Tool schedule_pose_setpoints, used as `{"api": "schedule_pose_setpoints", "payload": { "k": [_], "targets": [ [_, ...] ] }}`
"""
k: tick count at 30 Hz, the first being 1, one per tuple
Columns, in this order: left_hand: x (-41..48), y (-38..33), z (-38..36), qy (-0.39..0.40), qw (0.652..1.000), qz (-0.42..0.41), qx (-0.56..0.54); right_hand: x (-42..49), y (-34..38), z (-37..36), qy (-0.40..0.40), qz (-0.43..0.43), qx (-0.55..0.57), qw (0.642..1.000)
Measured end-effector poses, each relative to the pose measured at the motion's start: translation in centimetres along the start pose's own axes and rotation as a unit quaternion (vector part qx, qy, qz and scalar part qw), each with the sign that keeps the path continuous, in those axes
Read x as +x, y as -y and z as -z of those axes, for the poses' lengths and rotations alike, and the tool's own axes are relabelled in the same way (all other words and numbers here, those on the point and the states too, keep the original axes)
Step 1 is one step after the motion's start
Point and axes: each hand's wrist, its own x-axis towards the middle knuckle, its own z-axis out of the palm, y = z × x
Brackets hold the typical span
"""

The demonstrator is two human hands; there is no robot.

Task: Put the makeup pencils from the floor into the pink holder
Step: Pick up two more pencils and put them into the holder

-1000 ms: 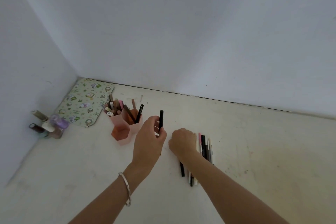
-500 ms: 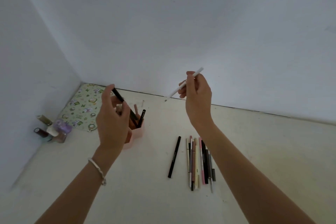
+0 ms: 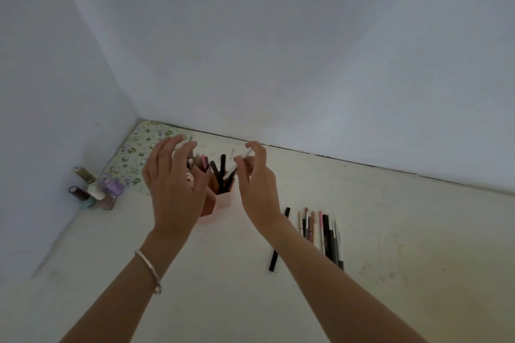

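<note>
Item: pink plastic hexagonal-celled holder [image 3: 223, 199], upright on pale floor [image 3: 390, 231] near room corner; several pencils standing in its cells, pink and black among them.

Left hand [image 3: 174, 189]: fingers spread apart, nothing held, hovering over holder's left cells and hiding part of them.

Right hand [image 3: 256, 184]: thumb and fingertips pinched together on slim white makeup pencil [image 3: 237, 166], tilted, lower end dipping toward right cell among dark pencils; whether tip already inside rim, cannot tell.

Remaining stock: row of makeup pencils [image 3: 320, 234] side by side on floor, right of holder, well apart from it; single black pencil [image 3: 274, 257] lying just left of row, partly under right forearm.

Also present: floral green mat [image 3: 133, 159] in corner behind holder; cluster of small nail polish bottles [image 3: 94, 189] by left wall.

Risks, as judged: white pencil catching on crowded stems and skidding out over rim if released early; light holder tipping if nudged by open left hand; forearm sweeping floor row out of line on return reach.
</note>
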Motion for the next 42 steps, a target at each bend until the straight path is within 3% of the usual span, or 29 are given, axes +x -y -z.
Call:
{"api": "schedule_pose_setpoints", "payload": {
  "k": [5, 9, 12, 15, 17, 20, 23, 27, 30, 33, 36, 42],
  "targets": [
    [0.1, 0.1, 1.3, -0.035, 0.998, 0.014, -0.043, -1.3, -2.0, -1.8, 0.028, 0.033, -0.079, 0.996],
    [-1.7, -1.8, 0.7, -0.010, 0.995, -0.005, -0.096, -0.3, -1.7, 0.4, -0.086, 0.046, -0.046, 0.994],
    [-5.2, -5.3, -1.5, 0.162, 0.980, -0.012, -0.117, 1.6, -1.6, 4.2, -0.178, -0.005, 0.002, 0.984],
    [-8.7, -8.4, -5.4, 0.372, 0.927, 0.022, -0.046, 2.4, -1.9, 7.8, -0.199, -0.033, 0.015, 0.979],
    [-10.2, -9.6, -7.6, 0.446, 0.894, 0.040, 0.003, 1.9, -2.4, 9.5, -0.193, -0.050, 0.014, 0.980],
    [-11.4, -10.6, -9.6, 0.487, 0.871, 0.031, 0.060, 0.5, -3.9, 11.4, -0.172, -0.077, 0.001, 0.982],
    [-11.7, -10.7, -10.3, 0.490, 0.869, 0.049, 0.047, -0.9, -5.5, 12.9, -0.174, -0.104, -0.018, 0.979],
    [-9.2, -10.5, -9.5, 0.344, 0.910, 0.166, -0.162, -1.6, -7.6, 14.4, -0.187, -0.147, -0.063, 0.969],
    [-7.3, -10.9, -9.0, 0.271, 0.922, 0.160, -0.227, -1.8, -9.6, 16.0, -0.115, -0.252, -0.152, 0.949],
    [-6.3, -11.6, -8.7, 0.255, 0.924, 0.143, -0.247, -3.1, -11.8, 17.1, 0.041, -0.362, -0.251, 0.897],
    [-6.7, -12.2, -8.6, 0.267, 0.918, 0.134, -0.262, -5.0, -12.9, 17.1, 0.106, -0.408, -0.307, 0.853],
    [-8.0, -12.5, -8.6, 0.279, 0.915, 0.129, -0.261, -6.9, -13.7, 15.7, 0.088, -0.385, -0.277, 0.876]
  ]
}}
